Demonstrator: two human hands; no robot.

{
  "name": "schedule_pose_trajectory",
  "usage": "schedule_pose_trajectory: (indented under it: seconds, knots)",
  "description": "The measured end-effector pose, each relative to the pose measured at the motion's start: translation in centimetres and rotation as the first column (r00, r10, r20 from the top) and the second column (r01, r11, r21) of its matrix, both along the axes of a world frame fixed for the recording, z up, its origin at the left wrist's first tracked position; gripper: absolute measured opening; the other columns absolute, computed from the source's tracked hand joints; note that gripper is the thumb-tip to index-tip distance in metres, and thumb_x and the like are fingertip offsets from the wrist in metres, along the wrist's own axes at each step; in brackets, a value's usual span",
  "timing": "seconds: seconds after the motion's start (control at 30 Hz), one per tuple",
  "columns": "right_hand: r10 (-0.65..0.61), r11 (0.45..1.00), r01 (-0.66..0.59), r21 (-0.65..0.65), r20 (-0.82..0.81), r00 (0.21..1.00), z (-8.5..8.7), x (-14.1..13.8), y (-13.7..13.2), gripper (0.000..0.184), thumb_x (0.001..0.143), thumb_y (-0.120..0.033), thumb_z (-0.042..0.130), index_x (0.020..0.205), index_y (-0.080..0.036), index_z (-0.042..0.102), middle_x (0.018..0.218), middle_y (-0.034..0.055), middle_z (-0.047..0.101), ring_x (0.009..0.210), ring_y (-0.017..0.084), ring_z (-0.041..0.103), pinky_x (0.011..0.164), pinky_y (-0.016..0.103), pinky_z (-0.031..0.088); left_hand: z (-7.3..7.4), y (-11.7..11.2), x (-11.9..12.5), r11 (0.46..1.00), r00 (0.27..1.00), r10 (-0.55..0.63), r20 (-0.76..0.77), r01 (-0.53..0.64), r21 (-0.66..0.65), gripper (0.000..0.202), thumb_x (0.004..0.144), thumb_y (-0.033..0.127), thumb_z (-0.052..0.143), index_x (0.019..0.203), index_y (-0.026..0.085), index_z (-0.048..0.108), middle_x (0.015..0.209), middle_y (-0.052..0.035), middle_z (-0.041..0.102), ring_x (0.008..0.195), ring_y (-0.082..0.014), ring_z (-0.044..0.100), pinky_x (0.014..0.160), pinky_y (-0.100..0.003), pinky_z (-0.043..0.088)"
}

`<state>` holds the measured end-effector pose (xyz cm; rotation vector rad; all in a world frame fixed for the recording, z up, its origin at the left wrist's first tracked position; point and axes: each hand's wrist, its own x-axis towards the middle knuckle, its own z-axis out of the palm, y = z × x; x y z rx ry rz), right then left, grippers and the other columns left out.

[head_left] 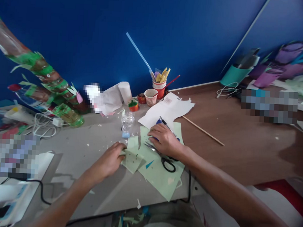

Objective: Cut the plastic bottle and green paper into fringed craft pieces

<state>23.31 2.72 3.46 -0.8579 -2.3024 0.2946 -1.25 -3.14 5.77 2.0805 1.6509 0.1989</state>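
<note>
My left hand is closed on a small piece of pale green paper, pinched at its left edge. My right hand is curled over a blue tool, mostly hidden under the fingers, so its kind is unclear. Scissors with black handles lie just below that hand, blades pointing up-left. Under both is a larger pale green sheet, with a blue scrap on it. A white cut sheet lies behind. A clear plastic bottle piece stands beyond my left hand.
Cups with yellow tools, small paint pots and a paper roll line the blue wall. A wooden stick lies right. Left stands a tall painted bottle structure near white cables. A teal pen holder stands far right.
</note>
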Motion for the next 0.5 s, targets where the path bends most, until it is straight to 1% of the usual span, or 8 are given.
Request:
schedule_pose_trajectory:
  seconds: [0.07, 0.13, 0.2, 0.27, 0.33, 0.4, 0.47, 0.5]
  knots:
    - [-0.004, 1.000, 0.004, 0.003, 0.007, 1.000, 0.1, 0.0, 0.1, 0.019, 0.087, -0.017, 0.047, 0.084, -0.014, 0.065, 0.086, 0.0106, 0.061, 0.084, 0.021, 0.051, 0.080, 0.037, 0.040, 0.4, 0.9, 0.5, 0.999, 0.999, 0.037, 0.018, -0.037, 0.012, 0.025, 0.076, 0.015, 0.046, 0.097, 0.019, 0.058, 0.100, -0.0093, 0.058, 0.098, -0.0251, 0.057, 0.085, -0.038, 0.044]
    - [-0.016, 1.000, 0.016, 0.007, 0.006, 1.000, 0.1, 0.1, 0.2, 0.019, 0.087, -0.017, 0.047, 0.084, -0.013, 0.065, 0.087, 0.0109, 0.061, 0.084, 0.022, 0.051, 0.080, 0.036, 0.040, 0.5, 1.7, 1.4, 0.999, 0.998, 0.048, 0.036, -0.049, 0.003, 0.026, 0.076, 0.016, 0.047, 0.100, 0.019, 0.057, 0.101, -0.0094, 0.057, 0.098, -0.0250, 0.057, 0.085, -0.038, 0.044]
    - [-0.030, 1.000, 0.030, 0.009, -0.001, 1.000, 0.2, 0.2, 0.3, 0.019, 0.087, -0.017, 0.047, 0.084, -0.013, 0.065, 0.087, 0.0111, 0.061, 0.085, 0.022, 0.051, 0.080, 0.037, 0.040, 0.6, 2.2, 2.5, 0.997, 0.994, 0.065, 0.086, -0.068, 0.040, 0.034, 0.074, 0.017, 0.051, 0.108, 0.019, 0.055, 0.110, -0.0100, 0.055, 0.105, -0.0249, 0.055, 0.090, -0.038, 0.043]
    - [-0.039, 0.999, 0.039, 0.011, -0.011, 0.999, 0.1, 0.3, 0.4, 0.018, 0.087, -0.017, 0.048, 0.085, -0.013, 0.065, 0.087, 0.0111, 0.061, 0.086, 0.022, 0.051, 0.080, 0.037, 0.040, 0.9, 2.3, 3.6, 0.988, 0.983, 0.102, 0.154, -0.118, 0.096, 0.046, 0.072, 0.017, 0.054, 0.118, 0.020, 0.049, 0.120, -0.0100, 0.051, 0.111, -0.0247, 0.051, 0.094, -0.038, 0.041]
    - [-0.056, 0.998, 0.056, 0.009, -0.025, 0.998, 0.0, 0.4, 0.5, 0.017, 0.086, -0.017, 0.048, 0.087, -0.013, 0.065, 0.088, 0.0112, 0.060, 0.087, 0.022, 0.051, 0.081, 0.037, 0.040, 1.4, 1.9, 4.3, 0.976, 0.962, 0.161, 0.220, -0.188, 0.109, 0.050, 0.072, 0.019, 0.057, 0.121, 0.021, 0.047, 0.124, -0.0092, 0.051, 0.112, -0.0244, 0.052, 0.094, -0.038, 0.042]
    - [-0.079, 0.997, 0.079, -0.002, -0.038, 0.996, 0.0, 0.5, 0.5, 0.016, 0.085, -0.016, 0.049, 0.090, -0.013, 0.065, 0.090, 0.0113, 0.061, 0.087, 0.022, 0.051, 0.081, 0.037, 0.041, 1.7, 1.2, 4.5, 0.962, 0.924, 0.218, 0.313, -0.258, 0.092, 0.048, 0.073, 0.022, 0.057, 0.120, 0.022, 0.047, 0.120, -0.0073, 0.055, 0.108, -0.0236, 0.054, 0.088, -0.036, 0.046]
    - [-0.091, 0.996, 0.091, -0.014, -0.044, 0.995, 0.0, 0.5, 0.5, 0.016, 0.085, -0.015, 0.050, 0.091, -0.013, 0.064, 0.090, 0.0114, 0.061, 0.088, 0.022, 0.052, 0.081, 0.038, 0.041, 1.7, 0.6, 4.4, 0.957, 0.866, 0.267, 0.422, -0.289, -0.013, 0.045, 0.076, 0.027, 0.054, 0.119, 0.023, 0.047, 0.118, -0.0066, 0.057, 0.098, -0.0223, 0.059, 0.075, -0.033, 0.051]
    - [-0.091, 0.996, 0.090, -0.019, -0.044, 0.995, 0.0, 0.6, 0.6, 0.016, 0.085, -0.015, 0.050, 0.091, -0.013, 0.064, 0.090, 0.0115, 0.061, 0.088, 0.022, 0.052, 0.081, 0.038, 0.041, 1.4, 0.4, 4.2, 0.955, 0.835, 0.285, 0.471, -0.288, -0.066, 0.043, 0.076, 0.028, 0.053, 0.119, 0.023, 0.047, 0.118, -0.0068, 0.057, 0.094, -0.0214, 0.060, 0.071, -0.032, 0.052]
